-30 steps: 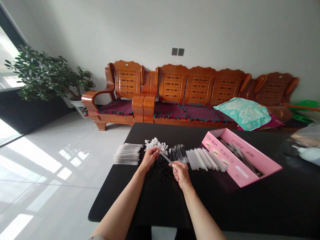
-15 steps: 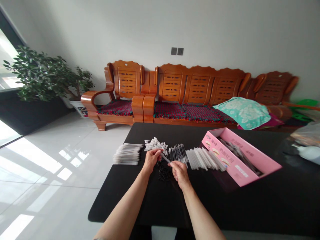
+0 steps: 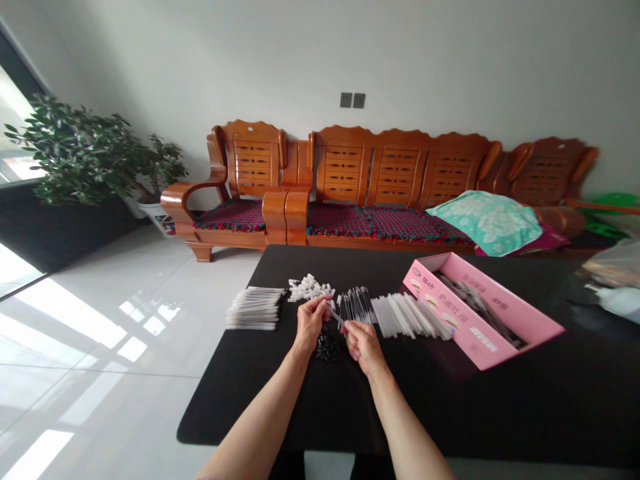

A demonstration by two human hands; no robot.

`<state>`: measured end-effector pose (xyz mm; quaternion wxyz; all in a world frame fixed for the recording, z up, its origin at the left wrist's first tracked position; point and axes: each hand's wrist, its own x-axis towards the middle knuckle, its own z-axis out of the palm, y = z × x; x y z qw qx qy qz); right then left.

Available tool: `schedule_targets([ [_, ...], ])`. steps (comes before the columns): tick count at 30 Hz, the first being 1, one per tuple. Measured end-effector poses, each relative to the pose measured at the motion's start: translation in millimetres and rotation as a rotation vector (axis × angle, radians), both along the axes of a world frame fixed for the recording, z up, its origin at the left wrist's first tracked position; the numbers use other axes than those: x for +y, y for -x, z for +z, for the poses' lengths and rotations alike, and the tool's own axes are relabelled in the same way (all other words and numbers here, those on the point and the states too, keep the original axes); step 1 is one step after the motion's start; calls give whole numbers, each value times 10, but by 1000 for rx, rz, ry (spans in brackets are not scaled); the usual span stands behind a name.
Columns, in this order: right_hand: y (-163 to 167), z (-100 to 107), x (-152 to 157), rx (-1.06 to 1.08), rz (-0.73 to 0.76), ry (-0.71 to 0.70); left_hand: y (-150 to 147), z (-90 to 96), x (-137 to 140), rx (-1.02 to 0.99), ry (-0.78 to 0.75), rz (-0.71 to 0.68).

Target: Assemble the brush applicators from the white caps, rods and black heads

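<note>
Between my two hands is a slim, pale translucent pen barrel (image 3: 337,316), slanting down to the right. My left hand (image 3: 310,323) pinches its upper left end; a small part at that end is too small to make out. My right hand (image 3: 364,345) grips the lower right end in closed fingers. Below and between the hands lies a heap of small black pieces (image 3: 327,348). Just beyond are short white pieces (image 3: 311,288) and a row of dark thin rods (image 3: 356,307). Pale tubes (image 3: 407,316) lie side by side to the right, and more pale sticks (image 3: 254,308) on the left.
A pink box (image 3: 480,313) with dark, thin items inside stands on the black table (image 3: 450,413) at right. A plastic bag (image 3: 615,273) is at the far right edge. Behind the table are a wooden sofa (image 3: 350,170) and a potted plant (image 3: 95,150).
Both hands have shifted slightly to the right, with the pen barrel still between them. The left hand is turned a little more upright, and more of the black pieces shows.
</note>
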<state>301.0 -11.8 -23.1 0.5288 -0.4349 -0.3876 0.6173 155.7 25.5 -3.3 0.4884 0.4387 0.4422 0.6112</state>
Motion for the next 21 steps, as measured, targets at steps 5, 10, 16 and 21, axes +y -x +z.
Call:
schedule_targets([
  [5,-80,-8,12,114,43,50,-75,76,-28,74,-77,-5],
  [10,-78,-19,20,120,42,51,-41,72,-15,92,-56,-48],
  [16,-21,-6,15,62,51,-37,320,69,12,129,-2,37],
  [21,-37,-8,2,96,17,-69,1141,142,210,230,9,427],
])
